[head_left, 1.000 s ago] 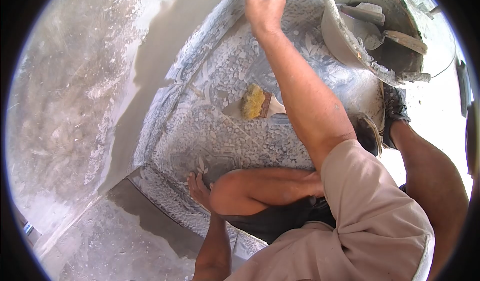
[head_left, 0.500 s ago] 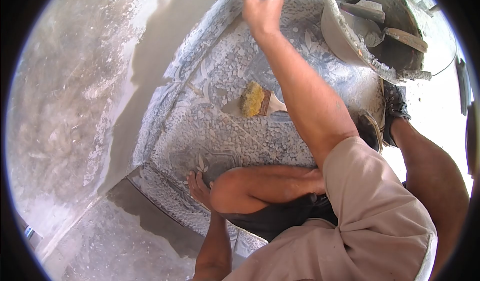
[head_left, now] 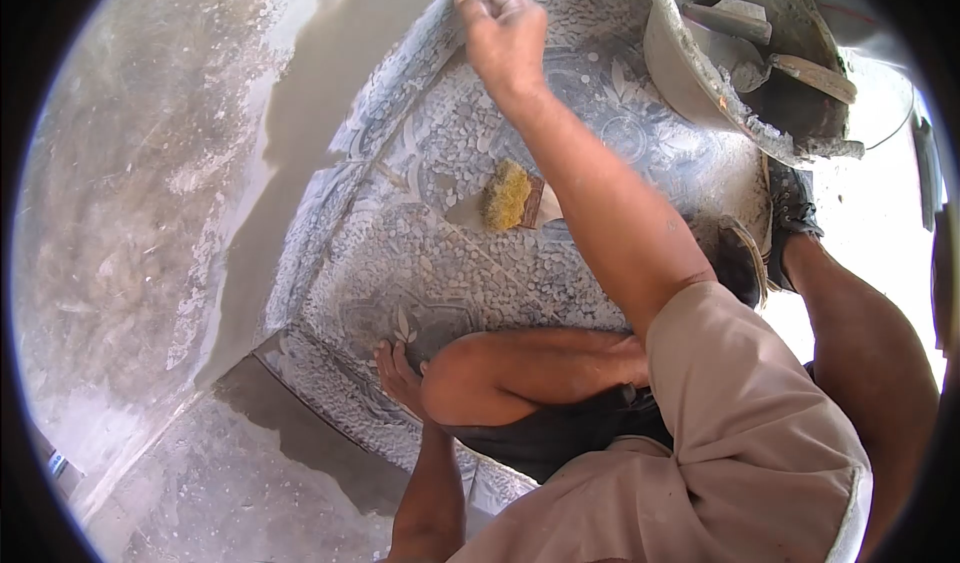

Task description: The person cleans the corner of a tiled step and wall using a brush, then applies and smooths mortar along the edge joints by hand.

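Two bare hands are in view, yours, set well apart over a patterned stone-look floor (head_left: 470, 273). Your right hand (head_left: 507, 51), at the top, is closed: its fingers curl in and the thumb and forefinger come together at the edge of a raised patterned strip (head_left: 408, 68). You cannot tell from here whether anything thin is pinched between them. The strip's long axis slants from those fingertips down and to the left, between a smooth grey band of mortar (head_left: 315, 103) and the floor, reaching a corner near your other side. Your left hand (head_left: 400, 378) is open, fingers spread on the floor beside your bent knee (head_left: 465, 378), its palm partly hidden. It is nearer the strip's lower corner; your right hand is at the upper stretch.

A brush (head_left: 510, 198) with yellow bristles lies between the hands, nearer your right arm (head_left: 595, 178). It points crosswise, bristles left, handle passing out of sight beneath that arm. A mortar-crusted bucket (head_left: 690, 88) stands to the right, holding a wooden-handled tool (head_left: 815, 78).
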Tool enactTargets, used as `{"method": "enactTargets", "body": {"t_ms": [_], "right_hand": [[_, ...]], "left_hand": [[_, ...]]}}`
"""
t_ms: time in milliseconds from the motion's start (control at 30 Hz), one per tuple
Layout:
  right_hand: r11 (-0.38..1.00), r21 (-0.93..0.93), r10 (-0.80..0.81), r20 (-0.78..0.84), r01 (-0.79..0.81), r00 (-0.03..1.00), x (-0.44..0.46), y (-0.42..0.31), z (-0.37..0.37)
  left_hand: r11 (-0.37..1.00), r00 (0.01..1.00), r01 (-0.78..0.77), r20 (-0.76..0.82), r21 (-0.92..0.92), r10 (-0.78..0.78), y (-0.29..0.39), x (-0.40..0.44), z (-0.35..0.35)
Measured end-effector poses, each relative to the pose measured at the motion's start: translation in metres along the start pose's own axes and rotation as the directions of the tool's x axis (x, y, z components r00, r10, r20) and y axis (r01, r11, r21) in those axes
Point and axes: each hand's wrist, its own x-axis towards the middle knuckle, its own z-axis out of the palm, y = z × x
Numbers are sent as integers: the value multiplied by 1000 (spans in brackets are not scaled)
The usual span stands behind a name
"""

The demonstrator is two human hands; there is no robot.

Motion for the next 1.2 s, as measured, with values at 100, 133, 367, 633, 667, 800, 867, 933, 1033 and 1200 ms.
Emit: {"method": "enactTargets", "body": {"t_ms": [100,133,367,633,667,800,867,933,1033,1200], "right_hand": [[994,105,13,21,-16,1000,-7,-7,-4],[994,105,17,22,-19,1000,-3,-6,-4],[982,187,1,-37,6,999,1,-2,5],[991,129,-16,-5,17,1000,-6,6,9],[992,128,-16,-2,16,1000,-1,9,11],[983,178,-29,-43,36,999,1,5,12],[975,217,55,-10,-51,998,-9,1,13],[967,243,71,26,-76,997,-6,5,10],[928,368,-2,-138,53,990,12,5,10],[989,110,-86,-138,101,987,31,5,7]], "left_hand": [[1000,1000,-2,-8,-9,2,-1,0,2],[1000,1000,-1,-14,-24,1,-1,-1,3],[999,999,40,14,13,-41,-1,-4,3],[999,999,44,25,-17,-44,-6,-7,5],[999,999,47,26,-17,-47,-6,-8,4],[997,997,73,35,-8,-73,-4,-7,4],[997,997,69,31,-14,-69,-3,-7,3],[997,995,83,53,2,-83,-3,-6,2],[998,997,69,44,-7,-69,-4,-6,2],[998,998,57,28,-21,-57,-5,-6,2]]}}
